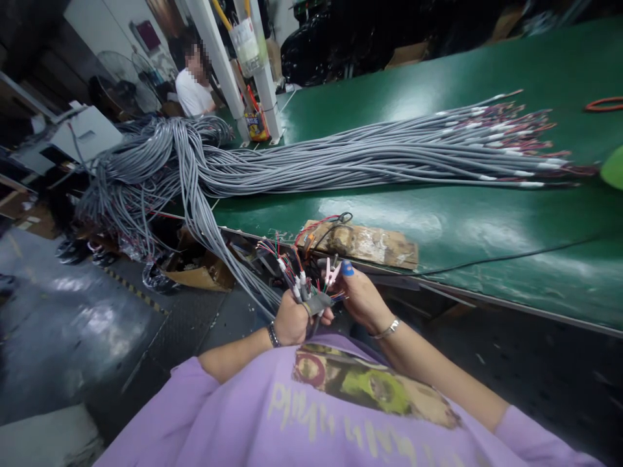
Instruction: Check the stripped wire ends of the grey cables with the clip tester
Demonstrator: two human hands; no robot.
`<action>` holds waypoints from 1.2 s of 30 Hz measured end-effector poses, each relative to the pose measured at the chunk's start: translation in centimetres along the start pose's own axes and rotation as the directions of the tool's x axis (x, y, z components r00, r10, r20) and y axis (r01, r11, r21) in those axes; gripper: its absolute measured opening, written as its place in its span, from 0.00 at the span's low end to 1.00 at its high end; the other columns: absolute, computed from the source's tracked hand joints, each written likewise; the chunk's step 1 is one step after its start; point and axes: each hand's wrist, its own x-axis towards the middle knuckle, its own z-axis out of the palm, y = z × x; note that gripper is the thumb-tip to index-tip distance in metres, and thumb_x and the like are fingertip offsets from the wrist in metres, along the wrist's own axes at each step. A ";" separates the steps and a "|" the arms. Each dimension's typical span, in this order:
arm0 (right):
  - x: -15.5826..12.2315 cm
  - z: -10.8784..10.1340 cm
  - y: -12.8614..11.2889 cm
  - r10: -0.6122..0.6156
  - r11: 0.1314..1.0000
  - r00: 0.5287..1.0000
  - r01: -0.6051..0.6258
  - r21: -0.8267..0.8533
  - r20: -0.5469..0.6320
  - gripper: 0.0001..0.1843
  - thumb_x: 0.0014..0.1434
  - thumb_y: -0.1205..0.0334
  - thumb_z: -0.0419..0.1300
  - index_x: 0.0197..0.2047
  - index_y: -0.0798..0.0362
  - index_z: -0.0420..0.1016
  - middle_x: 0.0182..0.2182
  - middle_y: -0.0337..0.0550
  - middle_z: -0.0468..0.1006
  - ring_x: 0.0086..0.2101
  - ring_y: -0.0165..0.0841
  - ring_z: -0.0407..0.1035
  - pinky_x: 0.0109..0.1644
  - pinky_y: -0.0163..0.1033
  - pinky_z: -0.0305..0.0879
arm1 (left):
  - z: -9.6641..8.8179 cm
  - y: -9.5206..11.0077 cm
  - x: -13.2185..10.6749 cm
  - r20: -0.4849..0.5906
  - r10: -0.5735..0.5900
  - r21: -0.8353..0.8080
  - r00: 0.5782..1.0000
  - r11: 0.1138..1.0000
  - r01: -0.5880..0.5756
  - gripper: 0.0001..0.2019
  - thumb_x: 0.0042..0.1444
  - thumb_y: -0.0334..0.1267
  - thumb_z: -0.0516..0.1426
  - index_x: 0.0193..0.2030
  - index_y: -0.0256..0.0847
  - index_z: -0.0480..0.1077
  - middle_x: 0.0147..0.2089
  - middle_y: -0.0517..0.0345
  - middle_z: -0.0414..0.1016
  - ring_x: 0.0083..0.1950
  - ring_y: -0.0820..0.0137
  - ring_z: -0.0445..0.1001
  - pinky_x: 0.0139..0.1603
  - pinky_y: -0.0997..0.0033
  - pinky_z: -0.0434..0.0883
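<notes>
My left hand (291, 319) is closed around a grey cable end (317, 302) whose thin coloured wires (287, 263) fan upward. My right hand (361, 295) is closed in a pinch by the same wire ends, with a blue cap (347, 267) on one fingertip. A small pink clip (332, 271) stands between the two hands. Red and black test leads run up to a worn wooden board (370, 244) at the edge of the green table (487, 220). Both wrists wear a bracelet or watch.
A long bundle of grey cables (370, 154) lies across the green table and spills over its left edge toward the floor (73, 324). White posts (217, 58) stand at the table's far end. Another person in a white shirt (193, 91) sits beyond, near fans and machines.
</notes>
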 end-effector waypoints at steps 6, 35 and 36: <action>0.9 -0.5 0.6 0.100 0.967 0.988 -0.125 0.224 0.120 0.22 0.48 0.40 0.66 0.32 0.52 0.78 0.23 0.39 0.76 0.23 0.31 0.67 0.28 0.38 0.65 | 0.0 -0.1 0.2 -0.011 -0.006 0.027 1.000 1.000 0.007 0.23 0.29 0.53 0.69 0.18 0.37 0.66 0.15 0.57 0.71 0.16 0.73 0.69 0.15 0.77 0.58; -2.3 -0.6 -2.3 0.246 0.887 0.877 -0.032 -0.461 0.412 0.24 0.48 0.40 0.65 0.30 0.55 0.73 0.21 0.39 0.77 0.23 0.32 0.70 0.32 0.38 0.66 | -1.6 -0.8 -0.1 0.246 -0.135 0.289 0.960 0.955 0.060 0.19 0.34 0.50 0.69 0.19 0.36 0.70 0.14 0.59 0.69 0.16 0.74 0.66 0.21 0.73 0.67; -2.2 -0.8 -2.3 0.222 0.879 0.890 -0.006 -0.477 0.399 0.24 0.48 0.40 0.65 0.30 0.55 0.74 0.22 0.39 0.77 0.24 0.31 0.70 0.32 0.38 0.66 | -1.7 -0.7 0.0 0.236 -0.136 0.289 0.962 0.955 0.064 0.20 0.34 0.50 0.69 0.18 0.36 0.69 0.14 0.59 0.69 0.16 0.74 0.65 0.21 0.73 0.67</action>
